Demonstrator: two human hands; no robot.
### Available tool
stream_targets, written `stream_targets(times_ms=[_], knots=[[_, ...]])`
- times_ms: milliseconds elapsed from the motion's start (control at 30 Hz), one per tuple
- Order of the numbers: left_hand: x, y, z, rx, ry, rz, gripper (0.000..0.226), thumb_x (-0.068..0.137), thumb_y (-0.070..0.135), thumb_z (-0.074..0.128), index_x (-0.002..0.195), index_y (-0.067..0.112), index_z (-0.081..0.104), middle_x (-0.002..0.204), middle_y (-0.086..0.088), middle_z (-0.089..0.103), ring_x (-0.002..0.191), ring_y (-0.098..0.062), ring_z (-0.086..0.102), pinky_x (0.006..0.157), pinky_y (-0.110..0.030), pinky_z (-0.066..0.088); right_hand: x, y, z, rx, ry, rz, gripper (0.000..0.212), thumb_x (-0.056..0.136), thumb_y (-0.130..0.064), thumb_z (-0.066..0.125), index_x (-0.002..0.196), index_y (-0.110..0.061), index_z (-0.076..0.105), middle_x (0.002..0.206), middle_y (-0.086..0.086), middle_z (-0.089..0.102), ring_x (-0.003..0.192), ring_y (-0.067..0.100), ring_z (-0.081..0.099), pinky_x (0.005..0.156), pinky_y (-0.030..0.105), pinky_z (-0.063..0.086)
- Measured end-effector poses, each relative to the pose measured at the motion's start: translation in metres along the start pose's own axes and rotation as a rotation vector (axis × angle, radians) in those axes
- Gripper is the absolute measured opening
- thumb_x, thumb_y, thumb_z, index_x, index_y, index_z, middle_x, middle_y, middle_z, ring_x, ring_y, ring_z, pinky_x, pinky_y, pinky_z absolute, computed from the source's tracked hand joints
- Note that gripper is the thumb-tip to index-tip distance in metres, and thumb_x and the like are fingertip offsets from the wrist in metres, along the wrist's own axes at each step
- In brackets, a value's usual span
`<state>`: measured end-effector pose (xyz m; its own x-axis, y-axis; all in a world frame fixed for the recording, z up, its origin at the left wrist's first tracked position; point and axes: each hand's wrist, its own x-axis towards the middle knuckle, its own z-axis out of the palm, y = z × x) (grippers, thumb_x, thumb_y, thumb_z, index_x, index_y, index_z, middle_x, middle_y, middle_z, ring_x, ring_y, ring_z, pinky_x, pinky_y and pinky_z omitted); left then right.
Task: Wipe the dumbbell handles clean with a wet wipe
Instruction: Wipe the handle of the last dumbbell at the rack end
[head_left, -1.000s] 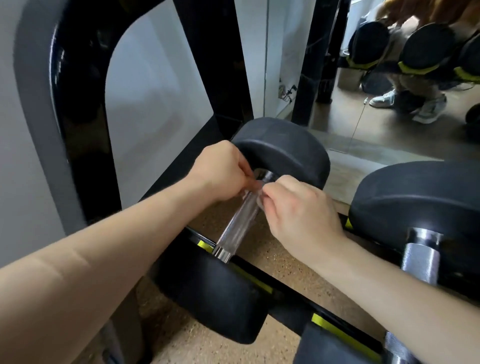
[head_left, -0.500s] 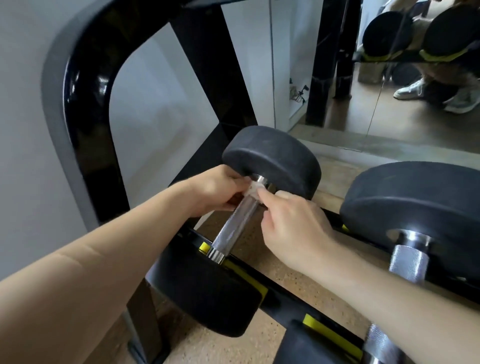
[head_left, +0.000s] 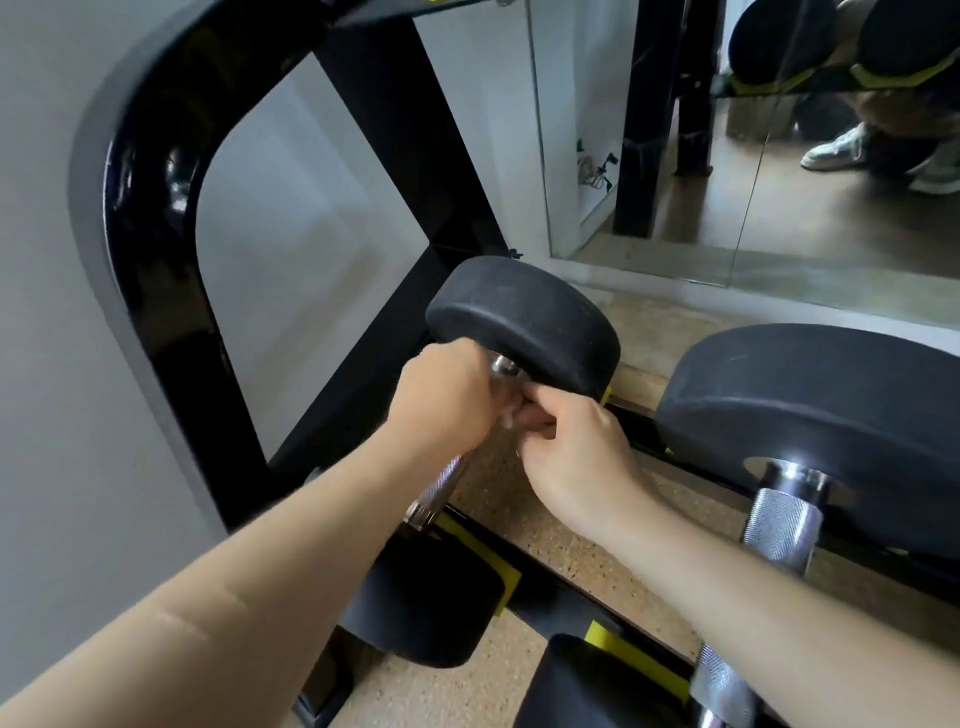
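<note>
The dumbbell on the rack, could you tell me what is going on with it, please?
A person is wiping the dumbbell handle. The left hand and the right hand both hold a small wet wipe against the bar's far end, near the rear head. The neighbouring dumbbell to the right lies untouched on the rack.

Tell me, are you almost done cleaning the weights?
Not nearly. Done: nothing I can be sure of, since no handle looks plainly wiped. In hand: the left hand and right hand pinch the wet wipe against the first dumbbell handle, near its far end. Left: the lower part of that handle, then the neighbouring dumbbell handle, which has no wipe on it.
</note>
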<state>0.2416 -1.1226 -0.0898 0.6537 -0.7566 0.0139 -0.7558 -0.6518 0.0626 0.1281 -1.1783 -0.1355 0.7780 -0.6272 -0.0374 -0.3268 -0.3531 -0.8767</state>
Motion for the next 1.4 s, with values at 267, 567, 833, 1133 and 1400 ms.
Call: stream_targets(times_ms=[267,567,833,1133,1400], knots=[[0.006,0.007,0.005,-0.116,-0.016,-0.148,0.019,0.09,0.03,0.06,0.079,0.015,0.054,0.077,-0.003,0.061,0.072,-0.025,0.058,0.062,-0.033,0.041,0.001,-0.005,0.001,0.341,-0.047,0.148,0.037,0.088,-0.007,0.051,0.093,-0.039,0.068,0.103,-0.014,0.066,0.104,0.014,0.06,0.093,0.044,0.052],[-0.008,-0.005,0.004,-0.075,0.187,-0.175,0.038,0.085,0.056,0.061,0.088,0.019,0.056,0.076,0.004,0.058,0.071,-0.022,0.058,0.06,-0.031,0.038,0.002,-0.007,0.003,0.402,-0.173,0.102,0.066,0.086,0.001,0.046,0.138,-0.038,0.045,0.141,-0.012,0.047,0.13,0.01,0.042,0.114,0.041,0.033],[0.016,-0.017,0.009,-0.505,-0.137,-0.135,0.025,0.097,0.027,0.052,0.075,0.018,0.059,0.076,-0.001,0.063,0.084,-0.027,0.064,0.074,-0.035,0.05,-0.004,-0.004,0.011,-0.076,-0.124,-0.145,0.082,0.086,-0.003,0.049,0.154,-0.024,0.01,0.147,-0.004,0.017,0.134,0.021,0.019,0.107,0.024,0.019],[0.004,0.008,0.001,0.1,0.076,-0.085,0.031,0.088,0.027,0.063,0.064,0.017,0.046,0.063,0.002,0.048,0.059,-0.021,0.046,0.052,-0.03,0.034,-0.002,-0.009,0.002,-0.15,-0.019,0.011,0.046,0.088,-0.006,0.05,0.133,-0.015,0.051,0.125,0.005,0.053,0.113,0.023,0.051,0.087,0.028,0.042],[0.016,-0.019,-0.014,-0.895,-0.41,-0.247,0.016,0.087,0.032,0.069,0.096,0.019,0.066,0.097,0.003,0.069,0.093,-0.015,0.064,0.084,-0.033,0.053,-0.011,-0.011,-0.001,-0.061,-0.025,-0.055,0.058,0.092,-0.006,0.044,0.147,-0.023,0.037,0.139,-0.002,0.049,0.118,0.009,0.047,0.097,0.022,0.036]])
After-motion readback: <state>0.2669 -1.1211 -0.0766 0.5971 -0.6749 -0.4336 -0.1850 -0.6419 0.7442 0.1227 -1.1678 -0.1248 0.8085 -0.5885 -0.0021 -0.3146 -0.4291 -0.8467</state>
